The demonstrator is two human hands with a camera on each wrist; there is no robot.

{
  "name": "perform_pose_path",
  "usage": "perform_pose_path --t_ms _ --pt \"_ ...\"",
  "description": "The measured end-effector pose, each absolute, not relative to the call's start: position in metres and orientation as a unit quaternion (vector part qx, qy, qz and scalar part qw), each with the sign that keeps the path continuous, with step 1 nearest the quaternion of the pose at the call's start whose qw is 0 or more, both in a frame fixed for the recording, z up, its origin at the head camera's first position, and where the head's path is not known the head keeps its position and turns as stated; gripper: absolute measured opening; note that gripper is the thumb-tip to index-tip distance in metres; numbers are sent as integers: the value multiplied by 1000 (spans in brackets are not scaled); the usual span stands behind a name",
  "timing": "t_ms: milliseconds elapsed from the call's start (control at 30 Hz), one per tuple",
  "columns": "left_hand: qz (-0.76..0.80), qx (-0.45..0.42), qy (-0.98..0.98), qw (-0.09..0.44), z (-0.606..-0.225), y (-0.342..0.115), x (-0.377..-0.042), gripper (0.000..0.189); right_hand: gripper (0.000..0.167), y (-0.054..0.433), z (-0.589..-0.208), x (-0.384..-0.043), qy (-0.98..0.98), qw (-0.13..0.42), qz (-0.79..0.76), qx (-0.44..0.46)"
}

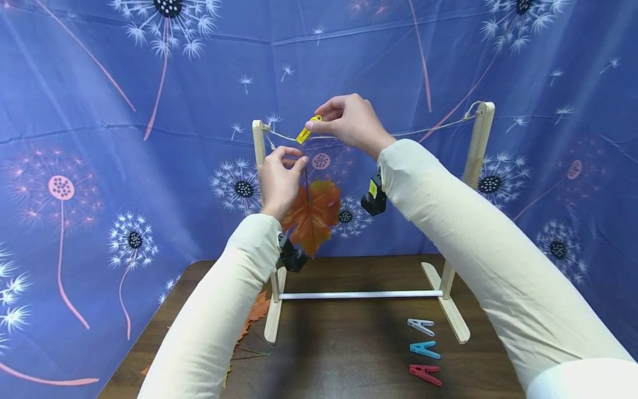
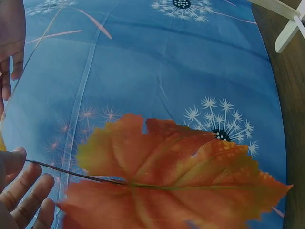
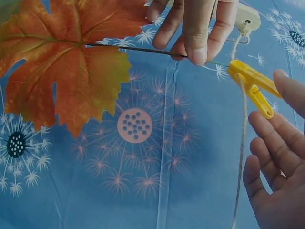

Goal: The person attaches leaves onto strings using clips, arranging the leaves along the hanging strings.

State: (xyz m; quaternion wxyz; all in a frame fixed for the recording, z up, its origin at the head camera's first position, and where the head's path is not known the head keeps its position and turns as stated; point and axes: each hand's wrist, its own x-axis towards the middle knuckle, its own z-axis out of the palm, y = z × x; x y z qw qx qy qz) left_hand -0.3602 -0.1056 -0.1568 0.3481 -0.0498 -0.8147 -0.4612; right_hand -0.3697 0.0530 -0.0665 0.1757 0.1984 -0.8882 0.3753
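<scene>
My left hand [image 1: 280, 180] pinches the thin dark stem of an orange-red artificial maple leaf [image 2: 167, 176], whose blade hangs below the fingers. Just above it, my right hand [image 1: 353, 123] holds a yellow clothespin [image 3: 250, 86] by its handle ends, between thumb and fingers. The clothespin's nose sits at the twine [image 3: 242, 157], with the tip of the stem right at it. In the left wrist view, the clothespin is almost wholly out of frame, while the leaf fills the lower part.
A wooden frame with two posts [image 1: 480, 138] carries the twine, and a white bar [image 1: 359, 295] joins its feet. On the brown table [image 1: 349, 343] lie a white clothespin [image 1: 421, 326], a blue one [image 1: 425, 349] and a red one [image 1: 425, 374]. More leaves [image 1: 258, 310] lie partly behind the left sleeve.
</scene>
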Motion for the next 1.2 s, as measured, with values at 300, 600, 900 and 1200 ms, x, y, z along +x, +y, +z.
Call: perform_pose_path --t_ms 300,600,900,1200 --pt "-467 -51 -806 359 -161 -110 -350 22 44 61 -69 -353 -890 185 364 205" --pt "-486 -96 -805 326 -170 -114 -338 23 36 75 -81 -340 -884 184 373 213" --pt "-497 -135 -806 292 -178 -114 -327 23 34 95 -102 -329 -877 180 393 211" --pt "-486 -160 -817 267 -192 -123 -312 26 37 122 -123 -316 -878 170 394 210"
